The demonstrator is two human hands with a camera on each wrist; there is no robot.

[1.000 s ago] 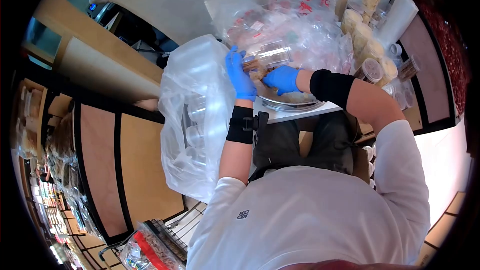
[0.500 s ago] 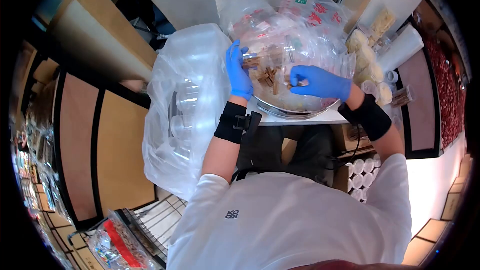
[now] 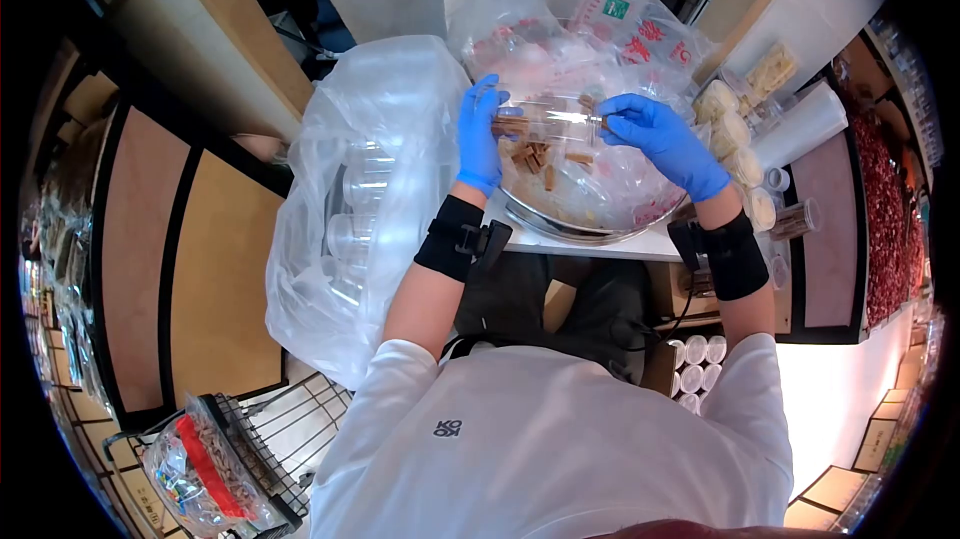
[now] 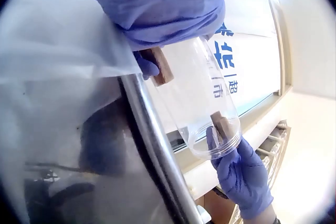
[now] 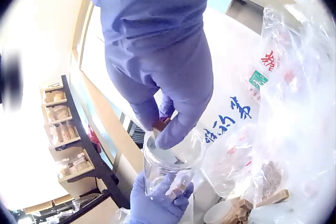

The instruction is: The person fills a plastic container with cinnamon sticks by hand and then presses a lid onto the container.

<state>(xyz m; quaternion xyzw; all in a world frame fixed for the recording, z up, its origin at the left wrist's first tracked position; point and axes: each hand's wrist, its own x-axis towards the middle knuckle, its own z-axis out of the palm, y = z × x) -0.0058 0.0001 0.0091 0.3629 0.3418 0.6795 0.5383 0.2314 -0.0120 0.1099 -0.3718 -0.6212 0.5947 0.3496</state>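
Note:
A clear jar point(image 3: 565, 126) lies tipped on its side over a round metal tray point(image 3: 560, 229), brown sticks in its bottom end. My blue-gloved left hand point(image 3: 481, 139) holds that bottom end; its fingers point(image 5: 163, 198) wrap the jar in the right wrist view. At the jar's mouth, my gloved right hand point(image 3: 665, 144) pinches brown pieces point(image 5: 161, 124), its fingertips at the rim. In the left wrist view a brown piece point(image 4: 223, 125) shows just inside the mouth. More brown sticks point(image 3: 535, 157) lie on plastic in the tray.
Left of the tray stands a big plastic bag point(image 3: 370, 189) of clear containers. Crumpled printed bags point(image 3: 640, 34) cover the tray's back. Filled jars point(image 3: 735, 129) and a white roll point(image 3: 805, 124) stand at right. A wire cart point(image 3: 290, 429) is at lower left.
My right hand went from down in the tray's sticks, up and rightward, then to the jar's mouth with brown pieces. My left hand kept its hold on the jar. The head view shifted.

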